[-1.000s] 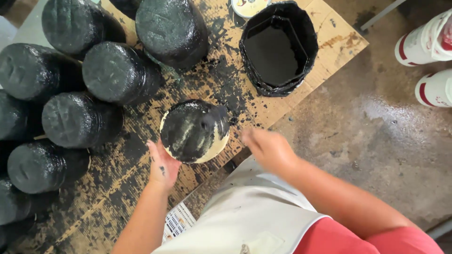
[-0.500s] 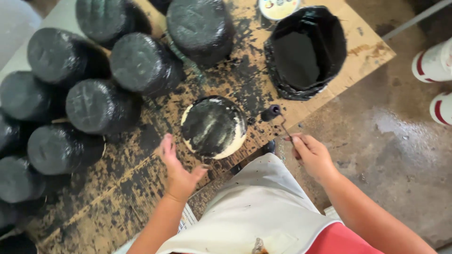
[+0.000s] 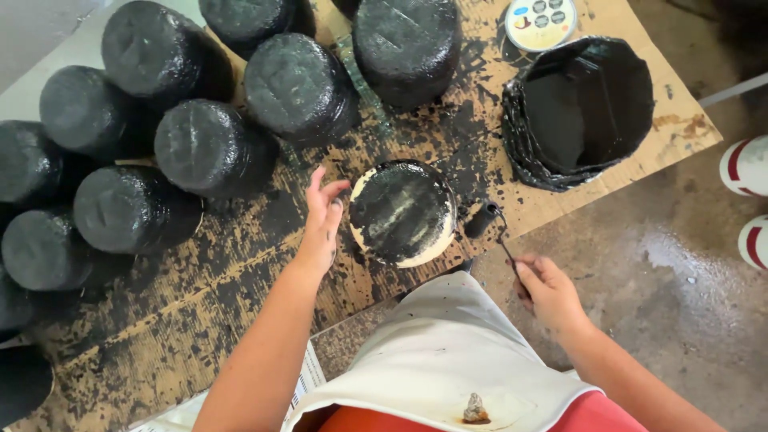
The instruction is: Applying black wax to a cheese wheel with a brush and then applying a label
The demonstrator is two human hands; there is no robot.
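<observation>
Right now I'm mid-coat on the pale round cylinder block with its top partly smeared black [image 3: 402, 212], which stands on the paint-spattered cardboard sheet [image 3: 240, 320] right in front of me. My left hand [image 3: 322, 220] is open, fingers spread, touching the block's left side to steady or turn it; it's not clamped around anything. My right hand [image 3: 548, 292] is closed on the thin handle of a small black paint roller [image 3: 482, 218], and the roller head sits just beside the block's right edge, off its top. The 2 hands are apart, 1 on each side of the block. The top is mostly black but streaky, with a bare cream crescent along the near rim, so I'd judge the coating step is well along but not finished. The black crumpled tray of dark paint [image 3: 580, 112] is up and to the right, near the roller. Fully blackened cylinders [image 3: 208, 148] crowd the left and back, at least 8 in view, well apart from my right hand. A round lid with coloured dots [image 3: 541, 22] lies beyond the tray. Next move, as I judge it, calls for bringing the roller back over the bare rim while the left hand holds the block firm, reloading from the tray if the roller's dry.
</observation>
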